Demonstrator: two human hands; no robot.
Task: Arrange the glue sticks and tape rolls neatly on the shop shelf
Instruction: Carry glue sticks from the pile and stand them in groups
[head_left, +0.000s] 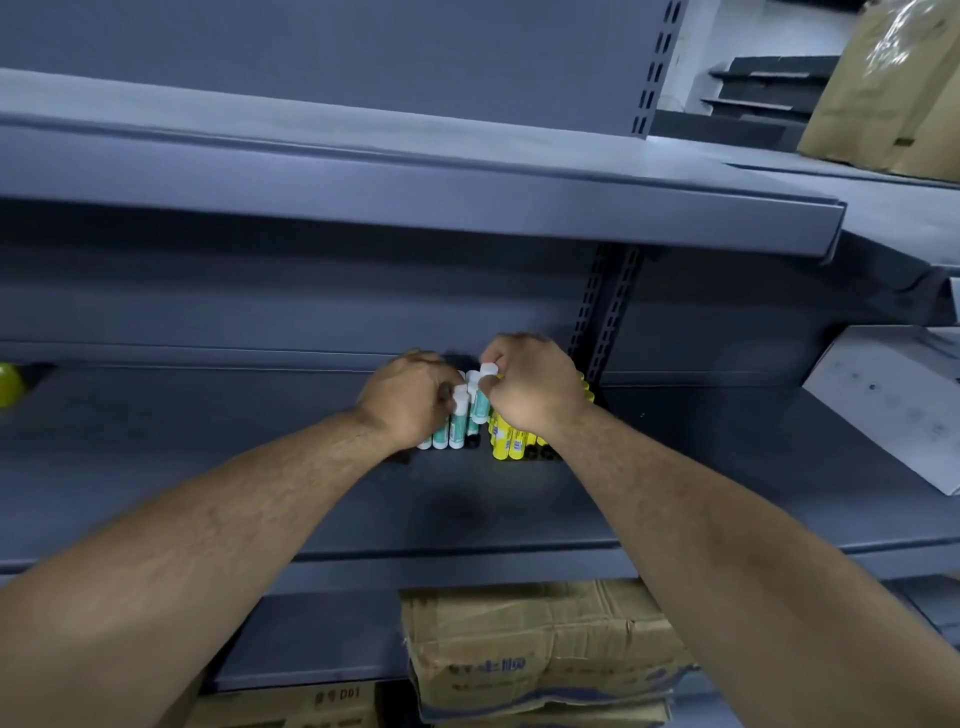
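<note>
Shelf — glue sticks between hands

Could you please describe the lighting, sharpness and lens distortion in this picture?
Head view: dim, bluish light; the wide lens bows the edge of the grey metal shelf; the teal-and-white glue sticks and yellow glue sticks are soft, labels unreadable; glare streaks the plastic-wrapped brown parcel, top right.

Teal glue sticks upright beside yellow ones.

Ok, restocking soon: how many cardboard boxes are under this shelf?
2: a crumpled box under the shelf's middle, and a D01 box left of it at the bottom edge. Others may be hidden.
</note>
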